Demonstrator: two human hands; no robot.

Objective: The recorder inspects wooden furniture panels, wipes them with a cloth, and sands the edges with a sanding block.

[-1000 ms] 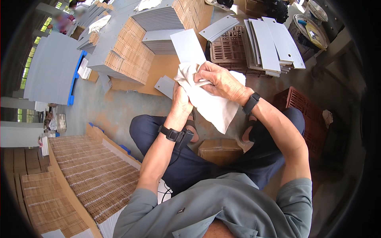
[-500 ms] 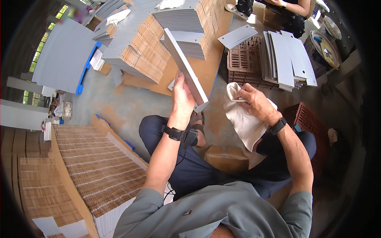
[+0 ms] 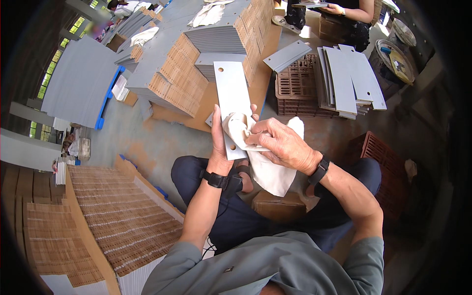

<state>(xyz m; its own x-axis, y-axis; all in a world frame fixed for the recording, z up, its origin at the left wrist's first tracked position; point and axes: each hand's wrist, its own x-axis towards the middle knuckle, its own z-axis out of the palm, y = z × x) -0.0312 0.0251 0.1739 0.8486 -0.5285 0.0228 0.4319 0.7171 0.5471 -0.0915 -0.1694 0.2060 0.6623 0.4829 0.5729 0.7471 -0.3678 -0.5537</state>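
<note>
My left hand (image 3: 219,137) grips a flat grey-white board (image 3: 231,93) near its lower end, with fingertips showing past the right edge. The board is long and narrow, tilted away from me, with a round hole near each end. A cream cloth (image 3: 275,174) is bunched in my right hand (image 3: 282,145), its fingers closed on it. Part of the cloth presses on the board's face just above the lower hole, and the rest hangs down to the right.
Stacks of similar boards (image 3: 216,39) stand on a brown sheet ahead. A brown plastic crate (image 3: 297,81) and leaning boards (image 3: 339,81) are at right. A cardboard box (image 3: 279,204) lies between my legs. Edge-stacked boards (image 3: 123,216) fill the left. Another person's hand (image 3: 335,9) holds a board.
The board has turned from edge-on to face me. My right hand has moved left with the cloth, which now touches the board.
</note>
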